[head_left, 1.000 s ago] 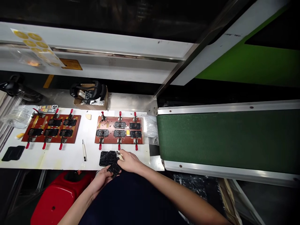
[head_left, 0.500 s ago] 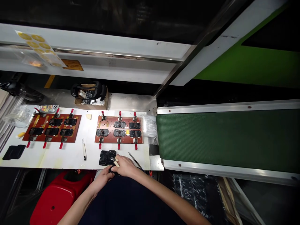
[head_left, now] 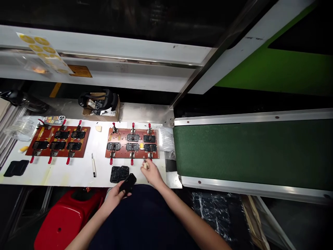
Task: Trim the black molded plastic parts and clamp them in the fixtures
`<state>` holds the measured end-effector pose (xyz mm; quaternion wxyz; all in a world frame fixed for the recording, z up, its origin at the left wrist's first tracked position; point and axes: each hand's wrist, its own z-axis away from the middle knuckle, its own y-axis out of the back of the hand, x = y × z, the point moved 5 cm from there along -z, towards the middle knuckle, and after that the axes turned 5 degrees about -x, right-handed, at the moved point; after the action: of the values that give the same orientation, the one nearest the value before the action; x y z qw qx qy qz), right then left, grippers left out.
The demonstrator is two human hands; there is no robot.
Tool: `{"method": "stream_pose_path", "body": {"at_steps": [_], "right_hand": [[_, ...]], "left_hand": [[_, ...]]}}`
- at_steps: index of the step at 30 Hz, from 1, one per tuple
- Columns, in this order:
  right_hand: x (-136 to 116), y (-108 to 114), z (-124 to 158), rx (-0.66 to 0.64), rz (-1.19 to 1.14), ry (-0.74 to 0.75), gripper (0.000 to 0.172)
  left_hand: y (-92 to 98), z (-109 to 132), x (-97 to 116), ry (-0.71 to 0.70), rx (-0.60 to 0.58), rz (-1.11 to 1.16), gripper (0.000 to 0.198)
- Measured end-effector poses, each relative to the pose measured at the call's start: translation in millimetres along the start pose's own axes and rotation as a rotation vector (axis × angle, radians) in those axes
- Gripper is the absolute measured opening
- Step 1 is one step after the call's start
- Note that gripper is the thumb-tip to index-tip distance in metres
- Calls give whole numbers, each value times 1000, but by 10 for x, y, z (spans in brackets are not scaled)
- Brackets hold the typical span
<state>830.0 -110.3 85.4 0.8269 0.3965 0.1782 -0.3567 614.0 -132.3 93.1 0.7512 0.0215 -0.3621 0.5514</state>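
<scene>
My left hand (head_left: 114, 197) is closed around a flat black plastic part (head_left: 128, 183), held tilted near the bench's front edge. My right hand (head_left: 154, 174) grips a small cream-handled tool (head_left: 145, 165) with a metal tip; its exact kind is too small to tell. The tool is over the white bench top, just below the right-hand red-brown fixture board (head_left: 122, 134), which has red-handled clamps and several black parts on it. Beside my left hand, two black molded parts (head_left: 119, 174) lie side by side on the bench.
A white-handled knife (head_left: 93, 165) lies between the boards. Further left are a second clamp board (head_left: 87, 139) and a black sheet (head_left: 16, 168). A cardboard box (head_left: 101, 118) stands behind, a green conveyor belt (head_left: 249, 152) runs right, and a red stool (head_left: 59, 222) is below.
My right hand has moved right and away from the black part, taking the cream-handled tool along. The left hand now holds the part alone, with more of it showing.
</scene>
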Motion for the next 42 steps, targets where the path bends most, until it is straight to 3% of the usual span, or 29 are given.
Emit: {"method": "stream_pose_path", "body": {"at_steps": [5,9,13,20,24,27,31,36,38,42], "right_hand": [[544,143,25,71,96,-156,30],[802,-68,92,-19,193,-188,28],[869,-281,85,6,240,-175,38],[719,-309,60,75,119,-128,40],[398,-452,-19,-157,-56,-1,50],[95,-592,-95,-371,-147,130,33],[-71,-689,-232,-418,-182,123,21],[-16,-914,-391,-374,-258,-71,33],[-49,-1068,-440,-382,-291,-132,32],[-234,-1390,-537,-450,-315,-184,23]], "left_hand": [[129,-106,409,-300,169,-275,59],[257,-219,293,-121,215,-24,51],[356,-200,119,37,141,107,32],[384,-25,105,27,89,120,41],[339,1,63,11,7,-127,40],[346,-67,-36,15,-1,-264,42],[562,-246,-144,-11,154,-365,55],[1100,-431,-192,-8,495,-513,42],[1212,-525,-232,8,521,-569,33],[1222,-713,-348,15,420,-664,25]]}}
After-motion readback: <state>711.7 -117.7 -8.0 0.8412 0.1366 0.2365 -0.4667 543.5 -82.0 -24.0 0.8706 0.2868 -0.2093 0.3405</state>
